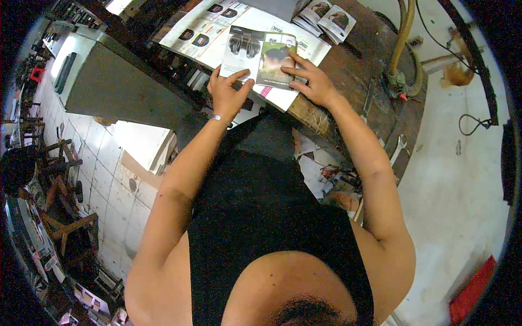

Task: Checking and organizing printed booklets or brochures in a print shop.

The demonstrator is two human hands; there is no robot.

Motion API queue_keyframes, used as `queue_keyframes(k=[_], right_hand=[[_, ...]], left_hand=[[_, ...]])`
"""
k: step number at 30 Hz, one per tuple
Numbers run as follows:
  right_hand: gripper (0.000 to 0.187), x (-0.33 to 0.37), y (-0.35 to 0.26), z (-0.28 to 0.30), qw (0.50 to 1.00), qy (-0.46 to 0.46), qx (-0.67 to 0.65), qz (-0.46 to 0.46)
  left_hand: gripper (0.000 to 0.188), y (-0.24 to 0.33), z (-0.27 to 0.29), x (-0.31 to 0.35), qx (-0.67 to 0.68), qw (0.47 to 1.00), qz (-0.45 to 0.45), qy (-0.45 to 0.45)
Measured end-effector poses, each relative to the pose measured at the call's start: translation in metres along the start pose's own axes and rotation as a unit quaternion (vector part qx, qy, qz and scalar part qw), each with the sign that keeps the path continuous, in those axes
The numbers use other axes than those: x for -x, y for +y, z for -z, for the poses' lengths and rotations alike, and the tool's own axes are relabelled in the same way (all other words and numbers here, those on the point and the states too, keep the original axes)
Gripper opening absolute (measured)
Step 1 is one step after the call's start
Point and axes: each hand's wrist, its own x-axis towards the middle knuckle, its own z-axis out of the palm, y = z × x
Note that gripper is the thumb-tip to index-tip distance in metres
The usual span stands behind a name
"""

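On the folded leaflet (pixel 260 57), both hands flat.

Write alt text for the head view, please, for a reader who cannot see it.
Both hands press a folded printed leaflet flat on a wooden workbench: left hand at its lower edge, right hand on top. More printed sheets lie beyond.
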Motion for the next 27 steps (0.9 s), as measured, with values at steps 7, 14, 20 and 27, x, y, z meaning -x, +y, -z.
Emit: queue_keyframes(k=[7,14,20,27], right_hand=[[0.049,-0.0002,0.0056,0.0008,1.0,-0.015,-0.021,-0.003],[0.05,-0.0004,-0.0009,0.0025,0.999,-0.016,-0.045,-0.017],[0.05,0.0006,0.0026,0.0023,1.0,-0.006,-0.028,0.001],[0.049,0.0006,-0.0006,0.0005,0.998,-0.001,-0.055,-0.005]], left_hand=[[0.032,0.001,-0.0001,0.0015,0.017,1.0,0.008,-0.007],[0.032,0.0007,-0.0006,0.0013,0.023,1.0,0.001,0.001],[0.032,0.0025,-0.0014,0.0008,0.023,1.0,0.004,0.002],[0.032,0.0029,-0.001,0.0,0.026,1.0,0.014,0.002]])
